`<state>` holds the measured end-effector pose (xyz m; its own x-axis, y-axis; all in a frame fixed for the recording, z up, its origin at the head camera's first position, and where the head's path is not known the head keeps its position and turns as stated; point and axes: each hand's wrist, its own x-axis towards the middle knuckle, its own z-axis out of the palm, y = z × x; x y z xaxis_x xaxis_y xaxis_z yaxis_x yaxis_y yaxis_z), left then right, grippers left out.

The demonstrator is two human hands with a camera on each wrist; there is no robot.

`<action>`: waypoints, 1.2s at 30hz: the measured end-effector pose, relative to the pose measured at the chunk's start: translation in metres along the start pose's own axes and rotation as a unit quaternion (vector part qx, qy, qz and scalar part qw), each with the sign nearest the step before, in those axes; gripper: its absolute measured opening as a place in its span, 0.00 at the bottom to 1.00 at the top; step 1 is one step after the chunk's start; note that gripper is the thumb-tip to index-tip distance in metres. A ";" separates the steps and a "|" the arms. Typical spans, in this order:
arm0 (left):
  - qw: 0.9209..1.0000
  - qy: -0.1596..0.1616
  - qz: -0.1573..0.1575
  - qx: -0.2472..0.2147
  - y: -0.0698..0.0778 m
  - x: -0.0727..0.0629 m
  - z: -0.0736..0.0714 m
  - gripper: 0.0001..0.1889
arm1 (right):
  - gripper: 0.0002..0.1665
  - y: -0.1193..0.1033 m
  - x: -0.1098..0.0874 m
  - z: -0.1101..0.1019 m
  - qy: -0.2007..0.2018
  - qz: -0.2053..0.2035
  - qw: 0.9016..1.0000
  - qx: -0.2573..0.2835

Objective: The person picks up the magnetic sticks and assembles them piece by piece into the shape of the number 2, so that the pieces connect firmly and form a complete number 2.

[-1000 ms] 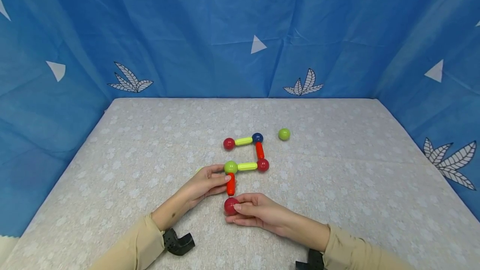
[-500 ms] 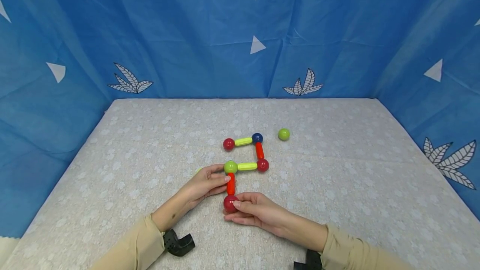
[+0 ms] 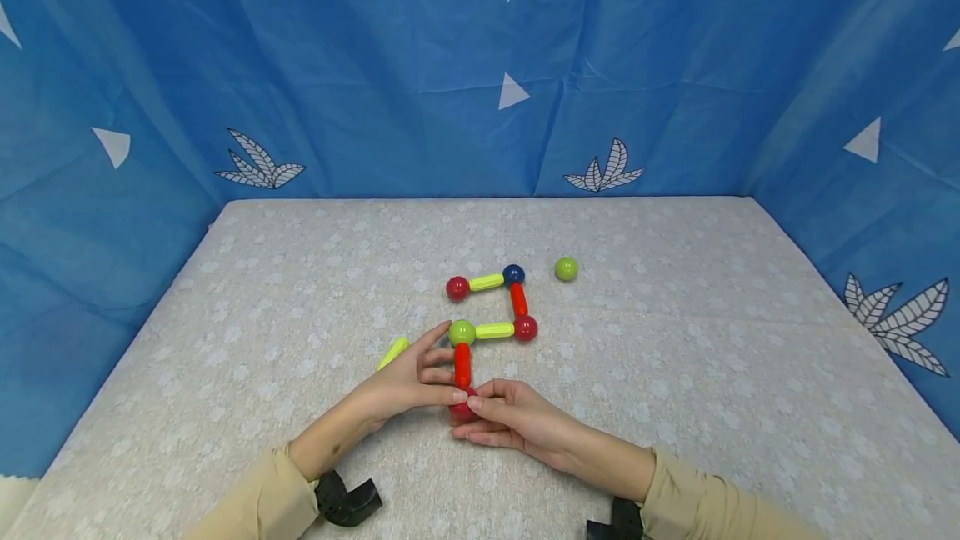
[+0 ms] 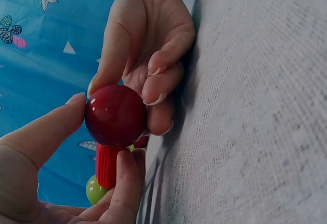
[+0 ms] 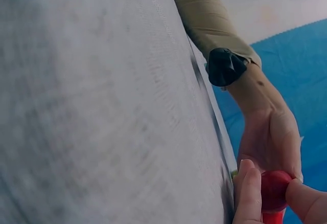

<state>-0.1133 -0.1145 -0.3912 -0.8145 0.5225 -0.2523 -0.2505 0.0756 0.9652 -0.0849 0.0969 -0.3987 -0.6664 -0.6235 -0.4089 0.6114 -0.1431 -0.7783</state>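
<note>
A zigzag chain of balls and rods lies on the table. Its nearest red ball meets the end of a red rod. My right hand grips this ball between thumb and fingers, also seen in the right wrist view. From the left, my left hand has its thumb on the same ball, with fingers beside the rod and under the ball. Its index finger reaches the green ball. Beyond it follow a yellow-green rod, another red ball and red rod.
The chain continues to a blue ball, a yellow-green rod and a far red ball. A loose yellow-green rod lies partly behind my left hand. A loose green ball sits at the back right. Blue curtains surround the table.
The right hand brought the red ball up against the red rod's end. My left hand then shifted nearer, its thumb moving from the rod onto that ball, exposing more of the loose yellow-green rod.
</note>
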 end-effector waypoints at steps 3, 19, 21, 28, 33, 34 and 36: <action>1.000 -0.002 0.000 0.004 0.000 -0.001 0.000 0.53 | 0.15 0.000 -0.001 0.000 0.005 -0.001 1.000 -0.014; 0.999 0.020 0.009 0.024 -0.002 0.001 0.002 0.52 | 0.22 -0.009 -0.015 -0.015 -0.003 -0.046 0.989 -0.143; 0.999 0.022 0.008 0.026 -0.002 0.001 0.002 0.52 | 0.20 -0.015 -0.017 -0.020 0.008 -0.081 0.978 -0.193; 0.999 0.035 -0.005 0.035 -0.003 0.001 0.002 0.53 | 0.11 -0.039 -0.008 -0.037 0.124 -0.296 0.816 -0.481; 0.999 0.032 0.002 0.034 -0.004 0.001 0.003 0.53 | 0.17 -0.054 0.015 -0.045 0.107 -0.356 0.740 -0.560; 0.999 0.033 0.003 0.034 -0.004 0.001 0.003 0.52 | 0.18 -0.057 0.020 -0.047 0.099 -0.354 0.734 -0.571; 0.999 0.034 0.005 0.032 -0.004 0.001 0.004 0.52 | 0.19 -0.061 0.029 -0.052 0.084 -0.342 0.725 -0.593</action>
<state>-0.1111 -0.1112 -0.3950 -0.8507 0.4649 -0.2453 -0.2102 0.1269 0.9694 -0.1631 0.1275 -0.3878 -0.7438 -0.6018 0.2909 -0.6158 0.4478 -0.6482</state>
